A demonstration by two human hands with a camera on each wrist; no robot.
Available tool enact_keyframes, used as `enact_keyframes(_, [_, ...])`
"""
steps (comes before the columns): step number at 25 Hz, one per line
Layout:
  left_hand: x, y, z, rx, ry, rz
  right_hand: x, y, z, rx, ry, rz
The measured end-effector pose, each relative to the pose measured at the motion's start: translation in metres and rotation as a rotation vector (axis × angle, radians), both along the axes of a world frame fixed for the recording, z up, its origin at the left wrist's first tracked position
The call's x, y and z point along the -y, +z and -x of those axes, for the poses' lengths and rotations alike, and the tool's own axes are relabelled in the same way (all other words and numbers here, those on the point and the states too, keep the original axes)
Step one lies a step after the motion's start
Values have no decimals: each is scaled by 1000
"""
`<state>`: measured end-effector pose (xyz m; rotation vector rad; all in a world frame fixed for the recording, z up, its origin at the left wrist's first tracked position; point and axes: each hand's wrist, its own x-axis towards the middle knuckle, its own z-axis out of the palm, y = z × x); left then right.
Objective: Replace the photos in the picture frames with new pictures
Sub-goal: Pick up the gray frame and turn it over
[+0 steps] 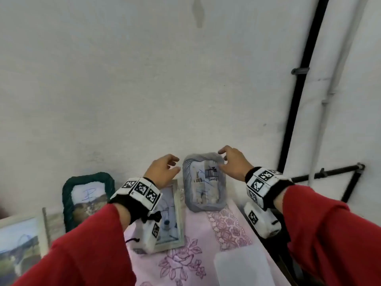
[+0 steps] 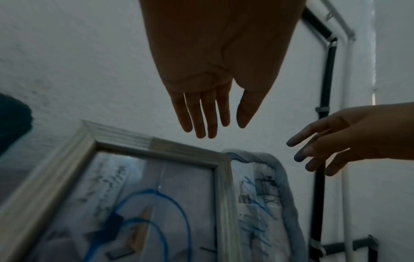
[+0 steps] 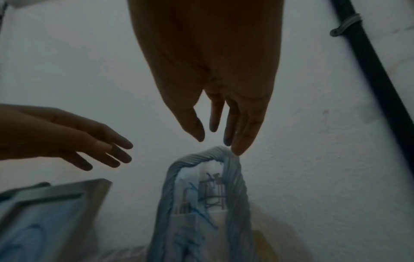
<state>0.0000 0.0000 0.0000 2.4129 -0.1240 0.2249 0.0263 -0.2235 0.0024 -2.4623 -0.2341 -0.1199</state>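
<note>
Head view: rope-wrapped grey frame (image 1: 204, 182) between open hands, propped on rough wall.

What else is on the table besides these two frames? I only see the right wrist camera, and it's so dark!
Observer: A green woven frame stands left of the pale wooden frame.
Operator: Any more frames?
Observer: Yes, another pale frame sits at the far left edge of the head view.
Operator: What does the table look like?
Observer: It is covered with a pink flowered cloth.
</note>
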Motion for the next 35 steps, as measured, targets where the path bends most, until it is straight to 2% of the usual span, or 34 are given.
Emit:
enact_keyframes(4, [5, -7, -41, -149, 10, -110, 0, -14, -32, -94, 33, 131])
enact_keyframes(8, [13, -20, -62, -310, -60, -240, -4, -25, -52, -26, 80, 74])
enact_keyframes(12, [14, -27, -62, -282, -80, -169, -5, -34, -50, 46, 115, 17])
enact_keyframes(15, [15, -14, -52, -194, -62, -106, -3, -21, -39, 116, 111, -93])
enact_keyframes(20, [21, 33, -20, 51, -48, 15, 2, 32, -4, 268, 140, -181])
enact_keyframes(23, [22, 69, 8, 107, -73, -30, 6, 70, 25, 333, 166, -185])
enact_keyframes(28, [17, 115, 62, 193, -156, 4, 12, 115, 76, 429, 207, -263])
enact_keyframes(32, [10, 126, 119, 201, -249, 91, 8, 133, 128, 464, 268, -385])
enact_keyframes(35, [-2, 118, 163, 166, -260, 246, 1, 131, 165, 397, 327, -522])
